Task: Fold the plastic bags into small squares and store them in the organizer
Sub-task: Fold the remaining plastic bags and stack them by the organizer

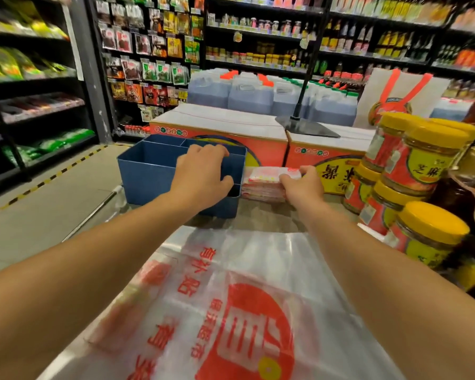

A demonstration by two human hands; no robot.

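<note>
While the left hand curls its grip over the dividing wall of the blue organizer, its visible compartments show no contents. Right hand pinches a stack of folded plastic bags just beside the organizer. An unfolded, red-printed translucent plastic bag lies flat on the tabletop.

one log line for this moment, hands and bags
left hand: on blue organizer | right hand: grips folded bag stack beside it | unfolded bag: flat in front
</note>
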